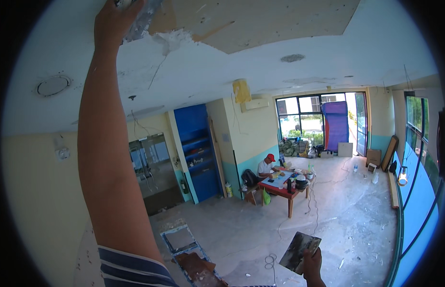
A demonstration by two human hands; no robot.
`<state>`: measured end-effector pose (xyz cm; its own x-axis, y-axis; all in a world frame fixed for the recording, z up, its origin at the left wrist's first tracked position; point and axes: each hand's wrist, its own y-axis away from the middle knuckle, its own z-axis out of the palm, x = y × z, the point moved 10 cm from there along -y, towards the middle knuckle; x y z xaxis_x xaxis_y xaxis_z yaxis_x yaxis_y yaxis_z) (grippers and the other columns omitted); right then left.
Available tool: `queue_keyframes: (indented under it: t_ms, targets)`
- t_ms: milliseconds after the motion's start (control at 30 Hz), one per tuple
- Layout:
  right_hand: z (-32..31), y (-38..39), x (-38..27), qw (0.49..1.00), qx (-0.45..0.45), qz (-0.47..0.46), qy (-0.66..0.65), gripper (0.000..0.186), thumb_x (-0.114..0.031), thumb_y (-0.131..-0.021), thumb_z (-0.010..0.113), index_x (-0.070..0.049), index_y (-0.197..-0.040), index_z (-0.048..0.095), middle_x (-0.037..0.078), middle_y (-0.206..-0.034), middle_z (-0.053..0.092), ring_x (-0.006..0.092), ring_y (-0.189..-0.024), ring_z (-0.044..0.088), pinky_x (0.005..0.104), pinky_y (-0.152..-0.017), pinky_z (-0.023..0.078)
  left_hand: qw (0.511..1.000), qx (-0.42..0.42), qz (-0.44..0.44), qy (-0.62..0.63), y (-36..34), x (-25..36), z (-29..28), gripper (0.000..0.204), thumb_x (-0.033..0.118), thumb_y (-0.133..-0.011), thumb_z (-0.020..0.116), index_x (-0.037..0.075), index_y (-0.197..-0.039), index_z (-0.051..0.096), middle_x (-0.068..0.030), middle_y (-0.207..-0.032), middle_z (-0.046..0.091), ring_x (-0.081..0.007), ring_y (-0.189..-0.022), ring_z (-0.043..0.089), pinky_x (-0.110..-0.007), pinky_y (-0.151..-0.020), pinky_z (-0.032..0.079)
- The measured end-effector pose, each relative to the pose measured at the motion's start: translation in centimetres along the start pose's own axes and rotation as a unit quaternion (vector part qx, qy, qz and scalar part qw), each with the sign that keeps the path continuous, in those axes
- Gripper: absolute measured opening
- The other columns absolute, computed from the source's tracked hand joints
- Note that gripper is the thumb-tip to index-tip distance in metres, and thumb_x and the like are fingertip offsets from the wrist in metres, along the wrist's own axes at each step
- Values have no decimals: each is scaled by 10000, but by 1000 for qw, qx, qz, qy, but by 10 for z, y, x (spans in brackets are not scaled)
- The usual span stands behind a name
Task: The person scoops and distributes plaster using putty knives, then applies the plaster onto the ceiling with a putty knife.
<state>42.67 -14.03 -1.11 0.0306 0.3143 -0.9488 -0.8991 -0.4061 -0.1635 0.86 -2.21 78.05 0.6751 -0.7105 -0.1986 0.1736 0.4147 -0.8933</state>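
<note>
My left hand (112, 24) is raised at the top of the view, closed on a metal putty blade (142, 21) held at the ceiling beside a rough white patch (174, 40) and a bare beige board (275, 21). A crack runs down from the patch. Low at the right, my right hand (311, 262) grips a square, putty-smeared plate (293, 251).
A blue step platform (194, 249) with a brown board stands below. A person (269, 167) in a red cap sits at a cluttered red table (292, 193). Beyond are bagged piles (293, 148), a blue shelving recess (195, 119), windows along the right, and cables on the floor.
</note>
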Motion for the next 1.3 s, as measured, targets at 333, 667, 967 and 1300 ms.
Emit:
queue_keyframes:
  t_ms: [333, 667, 967, 1300]
  targets:
    - [4, 6, -12, 1000, 0, 11, -15, 299, -111, -871, 595, 1, -1139, 528, 80, -988, 616, 165, -858, 589, 323, -773, 491, 999, 37, 20, 30, 16, -14, -6, 712, 611, -717, 723, 48, -1145, 643, -173, -1035, 699, -346, -983, 668, -392, -887, 498]
    - [7, 4, -7, 1000, -8, 15, -6, 304, -106, -866, 599, -2, -1143, 530, 80, -995, 615, 166, -860, 594, 325, -775, 493, 994, 56, 13, 95, 19, 38, -23, 369, 154, -778, 736, -5, -1050, 543, -236, -971, 653, -436, -945, 619, -489, -794, 499]
    - [5, 5, -3, 1000, 2, 26, -10, 317, -95, -864, 594, 6, -1156, 522, 93, -1006, 617, 170, -870, 597, 326, -777, 496, 997, 54, -34, 49, 30, -5, -1, 747, 639, -710, 704, 41, -1151, 627, -187, -1049, 689, -346, -1002, 663, -395, -887, 503]
    - [2, -1, 2, 999, 8, 20, 25, 293, -110, -874, 577, 8, -1138, 531, 90, -981, 614, 168, -833, 591, 324, -744, 495, 997, 41, -53, -48, 11, -4, 13, 870, 685, -707, 668, -8, -1223, 567, -242, -1108, 656, -400, -1056, 631, -423, -919, 486]
